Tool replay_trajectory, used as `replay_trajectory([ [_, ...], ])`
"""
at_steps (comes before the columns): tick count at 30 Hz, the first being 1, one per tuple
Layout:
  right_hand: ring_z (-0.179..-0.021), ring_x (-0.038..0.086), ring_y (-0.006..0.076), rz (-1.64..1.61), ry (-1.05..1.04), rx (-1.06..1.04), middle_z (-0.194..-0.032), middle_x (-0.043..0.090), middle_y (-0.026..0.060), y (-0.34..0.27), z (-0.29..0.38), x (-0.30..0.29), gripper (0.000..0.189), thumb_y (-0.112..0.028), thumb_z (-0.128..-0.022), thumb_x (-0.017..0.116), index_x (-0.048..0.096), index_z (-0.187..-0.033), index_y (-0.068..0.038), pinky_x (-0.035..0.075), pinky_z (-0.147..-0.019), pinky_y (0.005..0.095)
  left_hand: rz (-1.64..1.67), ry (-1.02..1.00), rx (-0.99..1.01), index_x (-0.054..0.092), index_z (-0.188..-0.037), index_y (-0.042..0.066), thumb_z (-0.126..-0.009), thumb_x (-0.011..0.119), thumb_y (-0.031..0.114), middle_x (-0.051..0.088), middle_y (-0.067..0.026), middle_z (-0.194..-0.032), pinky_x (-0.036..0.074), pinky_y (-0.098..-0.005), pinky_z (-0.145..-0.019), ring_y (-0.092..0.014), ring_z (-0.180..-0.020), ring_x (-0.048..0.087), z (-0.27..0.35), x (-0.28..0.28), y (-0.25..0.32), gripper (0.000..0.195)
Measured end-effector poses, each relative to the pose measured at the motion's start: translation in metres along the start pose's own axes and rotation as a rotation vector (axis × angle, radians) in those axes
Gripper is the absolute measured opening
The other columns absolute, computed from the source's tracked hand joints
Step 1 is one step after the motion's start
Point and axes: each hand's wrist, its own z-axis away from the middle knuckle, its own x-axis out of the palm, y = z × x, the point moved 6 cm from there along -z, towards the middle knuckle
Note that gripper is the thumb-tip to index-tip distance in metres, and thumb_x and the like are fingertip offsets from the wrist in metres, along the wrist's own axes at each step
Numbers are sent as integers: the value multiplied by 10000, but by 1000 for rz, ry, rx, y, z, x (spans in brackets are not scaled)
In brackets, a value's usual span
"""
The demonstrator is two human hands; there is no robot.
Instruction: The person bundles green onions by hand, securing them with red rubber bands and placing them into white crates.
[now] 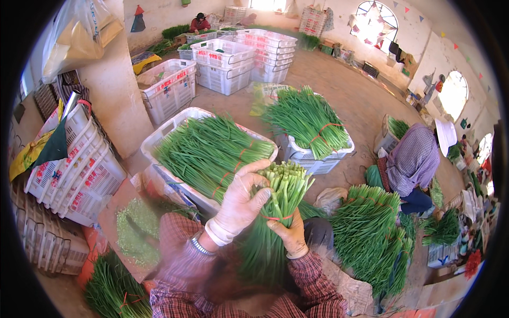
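Upright before me is a bundle of green garlic chives [284, 194], cut stem ends up and leaves hanging down, with a red band [278, 218] around the stems. My right hand [292, 234], in a thin stained glove, grips the bundle around the band. My left hand [242, 202], in a pale glove, is at the left side of the stem ends, thumb and forefinger close together; whether a stem is pinched between them is unclear. Just beyond, a white plastic crate [179, 119] holds banded chive bundles [210, 151].
At left, a knife [135, 225] lies on chopped stem bits [133, 242] on a board. More chives [366, 230] are heaped at right, near a crouching person [413, 167]. Another filled crate [318, 161] stands ahead. Nested crates [75, 167] lean at left; another person [199, 24] works far back.
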Motion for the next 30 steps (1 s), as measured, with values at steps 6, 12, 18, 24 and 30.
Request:
replay_trajectory([
  [6,-1179,615,149,-3,-17,7,-1328,641,46,3,2,-5,708,5,-859,798,465,-1482,-31,493,-1043,329,-35,150,70,650,-972,56,-954,758,179,665,-170,-1329,450,-394,-1060,-279,-1195,610,-1,7,4,165],
  [12,-1199,610,152,62,-14,5,-1345,641,53,-1,5,0,727,-22,-875,807,445,-1505,-30,480,-1064,334,-140,280,114,611,-901,56,-987,712,174,722,-161,-1164,507,-373,-920,-263,-1004,652,-4,8,1,178],
  [18,-1199,605,149,42,-27,55,-1341,642,46,-1,6,2,717,-23,-877,808,458,-1503,-34,470,-1075,338,-176,270,102,620,-848,27,-1035,658,166,734,-126,-1056,522,-320,-808,-204,-867,637,-14,5,2,236],
  [24,-1182,604,141,-75,-46,122,-1331,646,38,-2,6,6,688,-26,-883,794,481,-1496,-54,490,-1037,326,-30,196,-35,666,-871,-1,-1037,677,175,733,-87,-1057,506,-298,-827,-147,-876,610,-23,0,-2,242],
  [30,-1148,617,140,-98,-63,114,-1301,659,31,-11,5,5,647,-80,-885,790,509,-1467,-61,496,-1010,321,485,279,-267,736,-1019,15,-1065,645,263,755,-76,-1131,515,-302,-923,-145,-1037,673,-27,-22,-8,269],
])
